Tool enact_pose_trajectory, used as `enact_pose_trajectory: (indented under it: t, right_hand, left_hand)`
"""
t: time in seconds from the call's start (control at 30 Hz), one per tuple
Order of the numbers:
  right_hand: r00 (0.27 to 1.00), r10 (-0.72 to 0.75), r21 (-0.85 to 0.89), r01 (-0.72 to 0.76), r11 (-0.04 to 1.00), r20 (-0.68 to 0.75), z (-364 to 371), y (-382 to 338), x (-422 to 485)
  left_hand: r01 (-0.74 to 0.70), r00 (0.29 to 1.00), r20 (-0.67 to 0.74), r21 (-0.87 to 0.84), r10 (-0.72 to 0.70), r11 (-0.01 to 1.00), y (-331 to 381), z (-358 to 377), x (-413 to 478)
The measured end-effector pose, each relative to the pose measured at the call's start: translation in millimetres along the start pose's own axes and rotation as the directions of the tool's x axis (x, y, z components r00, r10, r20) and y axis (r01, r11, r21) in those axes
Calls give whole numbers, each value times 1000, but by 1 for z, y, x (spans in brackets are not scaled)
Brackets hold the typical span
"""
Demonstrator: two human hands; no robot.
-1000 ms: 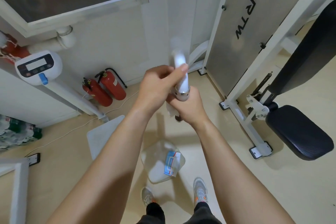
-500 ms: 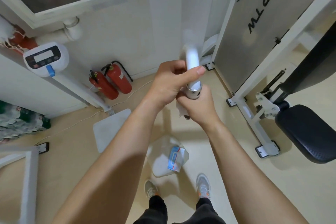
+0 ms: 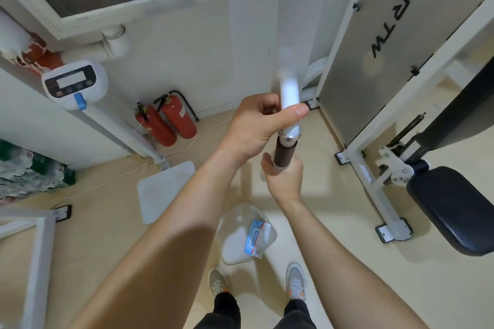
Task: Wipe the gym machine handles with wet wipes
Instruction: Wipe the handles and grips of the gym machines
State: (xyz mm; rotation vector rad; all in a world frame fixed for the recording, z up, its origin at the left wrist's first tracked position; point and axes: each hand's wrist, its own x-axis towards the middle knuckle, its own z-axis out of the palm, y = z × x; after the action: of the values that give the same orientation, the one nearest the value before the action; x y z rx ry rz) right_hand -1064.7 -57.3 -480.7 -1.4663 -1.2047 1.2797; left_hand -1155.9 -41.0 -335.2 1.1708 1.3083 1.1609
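Observation:
A gym machine handle hangs in front of me: a white bar [image 3: 289, 91] with a chrome collar and a dark brown grip [image 3: 284, 153] below it. My left hand [image 3: 256, 125] is closed around the white bar just above the collar. My right hand [image 3: 284, 179] is wrapped around the lower end of the brown grip, with a white wet wipe [image 3: 263, 175] showing at its left edge. On the floor below lies a clear bag [image 3: 238, 238] holding a blue and white wipes pack [image 3: 255, 238].
A white machine frame [image 3: 374, 173] with a black padded seat [image 3: 451, 208] stands at the right. Two red fire extinguishers [image 3: 167, 121] lean at the wall. A white scale with its platform [image 3: 165, 189] is at the left. My shoes [image 3: 294, 279] are at the bottom.
My right hand has slid down the handle, uncovering the brown grip below the chrome collar. My left hand keeps its hold on the white bar.

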Motion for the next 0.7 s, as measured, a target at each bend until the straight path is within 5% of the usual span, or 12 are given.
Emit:
enact_pose_trajectory:
  t: [0.13, 0.33, 0.43, 0.53, 0.6, 0.7]
  right_hand:
    - [999, -41, 22, 40, 999, 30, -3, -24, -10]
    - [905, -227, 75, 214, 974, 359, -43, -98, -6]
    - [965, -250, 106, 242, 965, 75, -28, -83, -11]
    - [914, -216, 88, 260, 962, -345, 2, -51, -13]
    - [886, -181, 33, 215, 976, -427, 15, -29, -8]
    - [943, -51, 54, 73, 996, -329, 17, -13, -6]
  left_hand:
    - [-30, 999, -19, 3, 30, 1000, -1, -2, -2]
    - [-8, 999, 38, 10, 8, 1000, 0, 0, -4]
    - [13, 997, 74, 14, -14, 1000, -2, 3, 0]
    - [27, 996, 86, 10, -28, 1000, -3, 4, 6]
    - [2, 997, 75, 27, -4, 1000, -4, 3, 7]
    - [-24, 998, 63, 60, 20, 998, -3, -5, 8]
